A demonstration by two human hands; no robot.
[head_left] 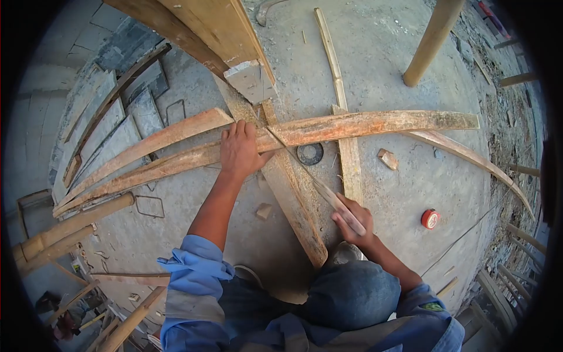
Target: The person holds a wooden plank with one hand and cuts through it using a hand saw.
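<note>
My left hand (239, 149) lies across a long, rough wooden plank (375, 124), its fingers curled over the far edge and its thumb pointing right. In my right hand (356, 220) is the pale handle of a handsaw (302, 168). Its thin blade, seen nearly edge-on, slants up to the left and meets the plank just right of my left hand. Under the plank runs a diagonal board (296, 208), strewn with sawdust. A second board (350, 170) crosses beneath it farther right. Another plank piece (158, 138) lies just beyond my left hand.
A red tape measure (430, 219) sits on the concrete floor at right. Wood blocks (387, 159) and a dark ring (309, 154) lie nearby. Upright posts (433, 44) stand ahead, one resting on a block (252, 81). Bent metal rods (150, 206) and poles (76, 226) are at left.
</note>
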